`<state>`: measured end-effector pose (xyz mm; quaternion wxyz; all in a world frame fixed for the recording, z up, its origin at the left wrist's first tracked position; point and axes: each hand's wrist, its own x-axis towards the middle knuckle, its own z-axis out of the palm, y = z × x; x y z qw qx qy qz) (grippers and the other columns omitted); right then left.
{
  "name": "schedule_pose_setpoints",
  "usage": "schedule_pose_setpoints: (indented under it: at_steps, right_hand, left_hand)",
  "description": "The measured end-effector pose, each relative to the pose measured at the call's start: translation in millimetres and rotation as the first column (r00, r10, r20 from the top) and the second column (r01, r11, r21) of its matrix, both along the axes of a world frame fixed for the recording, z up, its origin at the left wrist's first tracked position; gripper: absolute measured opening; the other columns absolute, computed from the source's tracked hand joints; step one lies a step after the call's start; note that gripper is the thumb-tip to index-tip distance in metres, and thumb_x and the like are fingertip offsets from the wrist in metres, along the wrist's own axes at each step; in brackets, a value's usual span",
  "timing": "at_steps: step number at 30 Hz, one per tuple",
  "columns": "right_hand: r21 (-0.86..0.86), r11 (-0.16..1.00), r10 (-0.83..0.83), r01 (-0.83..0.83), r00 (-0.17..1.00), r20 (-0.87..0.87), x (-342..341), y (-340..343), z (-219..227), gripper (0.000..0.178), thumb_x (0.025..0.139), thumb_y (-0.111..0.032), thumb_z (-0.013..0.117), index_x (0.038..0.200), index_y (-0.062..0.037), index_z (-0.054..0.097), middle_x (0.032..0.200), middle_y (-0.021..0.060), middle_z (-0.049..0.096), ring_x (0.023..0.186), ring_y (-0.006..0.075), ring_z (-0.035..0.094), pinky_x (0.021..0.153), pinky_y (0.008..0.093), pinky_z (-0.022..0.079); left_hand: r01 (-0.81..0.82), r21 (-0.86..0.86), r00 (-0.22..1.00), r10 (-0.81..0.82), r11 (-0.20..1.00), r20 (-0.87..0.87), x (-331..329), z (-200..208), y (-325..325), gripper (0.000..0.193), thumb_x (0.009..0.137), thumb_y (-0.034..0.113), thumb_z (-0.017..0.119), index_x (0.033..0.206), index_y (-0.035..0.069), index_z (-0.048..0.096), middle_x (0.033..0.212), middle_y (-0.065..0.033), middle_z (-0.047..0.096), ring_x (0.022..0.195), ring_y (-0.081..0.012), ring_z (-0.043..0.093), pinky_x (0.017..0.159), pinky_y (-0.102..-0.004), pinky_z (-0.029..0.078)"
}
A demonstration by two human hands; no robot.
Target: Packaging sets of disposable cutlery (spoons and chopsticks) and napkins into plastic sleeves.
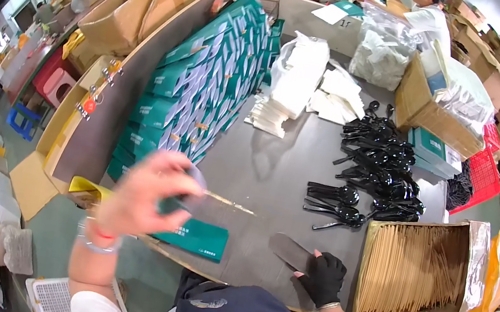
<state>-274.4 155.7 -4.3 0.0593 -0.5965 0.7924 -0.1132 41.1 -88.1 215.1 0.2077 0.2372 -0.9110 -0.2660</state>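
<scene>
My left hand (pixel 146 194), blurred by motion, hovers over the near left of the table with fingers curled; whether anything is in them I cannot make out. Below it a flat green printed packet (pixel 201 241) lies at the table's front edge. My right hand (pixel 323 279), in a black fingerless glove, grips a flat dark grey strip with a rounded end (pixel 290 251) low over the table. Black plastic spoons (pixel 347 213) lie in bunches beyond that hand. A large stack of green packets (pixel 203 81) leans along the left side.
An open carton of thin wooden sticks (pixel 413 272) stands right of my right hand. White napkins (pixel 298 74) are piled at the far middle. Green boxes (pixel 432 148) and a red basket (pixel 484 177) sit at the right. Another person (pixel 428 20) is at the far right.
</scene>
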Motion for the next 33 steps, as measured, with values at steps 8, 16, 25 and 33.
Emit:
schedule_pose_setpoints:
  at_steps: [8, 16, 25, 33]
  right_hand:
    - [-0.234, 0.972, 0.037, -0.006, 0.991, 0.129, -10.1, -74.2, 4.8, 0.051, 0.073, -0.030, 0.076, 0.118, -0.0130, 0.060, 0.112, 0.0076, 0.059, 0.108, 0.0292, 0.052, 0.092, 0.0450, 0.039]
    - [-0.338, 0.919, 0.278, -0.204, 0.942, 0.187, -2.5, -191.1, 22.4, 0.041, 0.076, -0.025, 0.075, 0.113, -0.0101, 0.064, 0.107, 0.0099, 0.061, 0.102, 0.0310, 0.055, 0.087, 0.0426, 0.044]
    - [-0.209, 0.942, 0.299, -0.262, 0.940, 0.167, 1.4, -195.9, 9.0, 0.037, 0.079, -0.031, 0.070, 0.110, -0.0118, 0.066, 0.107, 0.0067, 0.064, 0.103, 0.0293, 0.057, 0.085, 0.0423, 0.045]
    - [-0.281, 0.960, 0.049, -0.010, 0.990, 0.133, -82.1, -211.8, 13.7, 0.032, 0.076, -0.024, 0.074, 0.105, -0.0130, 0.067, 0.107, 0.0103, 0.063, 0.100, 0.0321, 0.059, 0.085, 0.0422, 0.048]
  left_hand:
    - [-0.387, -0.465, 0.919, 0.374, 0.796, -0.125, 30.2, 9.9, -136.9, 0.061, 0.074, -0.001, 0.070, 0.131, 0.007, 0.051, 0.138, -0.0220, 0.048, 0.129, -0.0362, 0.046, 0.108, -0.0392, 0.037]
    - [-0.502, -0.288, 0.857, 0.513, 0.816, -0.041, 43.0, -80.7, -147.6, 0.060, 0.082, 0.003, 0.064, 0.140, 0.006, 0.046, 0.140, -0.0222, 0.047, 0.133, -0.0367, 0.043, 0.110, -0.0399, 0.035]
    - [-0.108, 0.051, 0.987, 0.101, 0.993, 0.128, -36.8, -199.9, -29.2, 0.054, 0.078, 0.018, 0.072, 0.128, 0.006, 0.056, 0.133, -0.0172, 0.051, 0.124, -0.0385, 0.046, 0.104, -0.0446, 0.039]
    - [-0.343, -0.026, 0.878, 0.331, 0.939, 0.346, -98.6, -275.0, -66.8, 0.074, 0.083, 0.043, 0.067, 0.144, 0.012, 0.038, 0.151, -0.0200, 0.026, 0.139, -0.0470, 0.019, 0.111, -0.0633, 0.014]
